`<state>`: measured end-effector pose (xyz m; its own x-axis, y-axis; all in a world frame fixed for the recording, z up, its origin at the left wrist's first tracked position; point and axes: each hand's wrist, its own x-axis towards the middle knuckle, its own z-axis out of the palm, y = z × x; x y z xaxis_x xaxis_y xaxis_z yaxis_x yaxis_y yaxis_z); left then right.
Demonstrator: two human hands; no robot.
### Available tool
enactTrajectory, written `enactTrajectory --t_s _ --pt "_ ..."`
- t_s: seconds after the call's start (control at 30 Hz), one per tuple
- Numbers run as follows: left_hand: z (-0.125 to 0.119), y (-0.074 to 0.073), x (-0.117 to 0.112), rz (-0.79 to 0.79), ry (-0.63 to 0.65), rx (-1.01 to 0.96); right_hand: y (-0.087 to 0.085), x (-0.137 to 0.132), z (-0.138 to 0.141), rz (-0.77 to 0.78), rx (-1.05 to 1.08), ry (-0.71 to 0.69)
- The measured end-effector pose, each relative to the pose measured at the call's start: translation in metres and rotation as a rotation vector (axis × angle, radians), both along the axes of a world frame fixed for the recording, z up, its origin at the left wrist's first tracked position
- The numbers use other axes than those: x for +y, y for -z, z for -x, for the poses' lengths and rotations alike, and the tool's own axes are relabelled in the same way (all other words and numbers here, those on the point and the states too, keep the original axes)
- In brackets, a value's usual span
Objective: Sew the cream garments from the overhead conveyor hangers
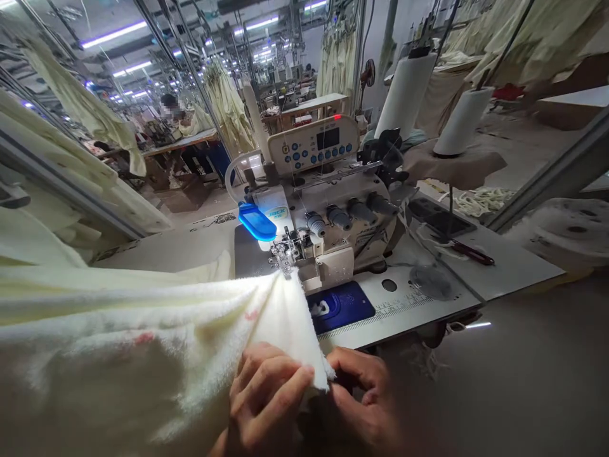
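Observation:
A cream fleece fabric (223,317) with small pinkish marks spreads over the left of the table and runs up to the needle area of an overlock sewing machine (333,216). Its far corner lies at the presser foot (285,257), under the machine's light. My left hand (271,393) is closed on the fabric near its front edge, fingers bent over the cloth. Just to the right, my right hand (361,393) pinches the fabric's edge between thumb and index finger. The fabric is stretched from the presser foot toward both hands.
A blue clear guard (257,221) sits beside the needle area. White thread cones (409,95) stand behind the machine at right. On the table's right lies a dark red-handled tool (471,252). Cream garments (223,108) hang beyond, and a person (174,120) sits far left.

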<state>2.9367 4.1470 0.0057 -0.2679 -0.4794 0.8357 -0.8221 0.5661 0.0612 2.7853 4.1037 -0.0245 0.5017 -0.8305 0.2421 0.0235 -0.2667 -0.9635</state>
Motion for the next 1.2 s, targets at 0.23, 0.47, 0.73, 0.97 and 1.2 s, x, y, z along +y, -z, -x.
enactTrajectory --t_s 0.23,0.47,0.73,0.97,1.2 --pt "-0.003 0.016 0.008 0.097 -0.118 -0.244 -0.010 -0.001 0.004 -0.105 -0.059 -0.146" --pt "-0.005 0.004 0.005 0.047 -0.088 -0.253 0.003 -0.016 0.019 0.623 0.058 0.211" --pt "-0.002 0.011 -0.004 0.046 -0.132 -0.235 -0.003 -0.029 0.017 1.021 0.120 0.073" --pt "-0.017 0.008 -0.015 0.022 -0.285 -0.467 0.005 -0.038 0.014 1.049 0.127 0.116" --pt "-0.025 0.002 -0.024 -0.090 -0.327 -0.440 0.003 -0.059 -0.008 1.000 -0.046 0.229"
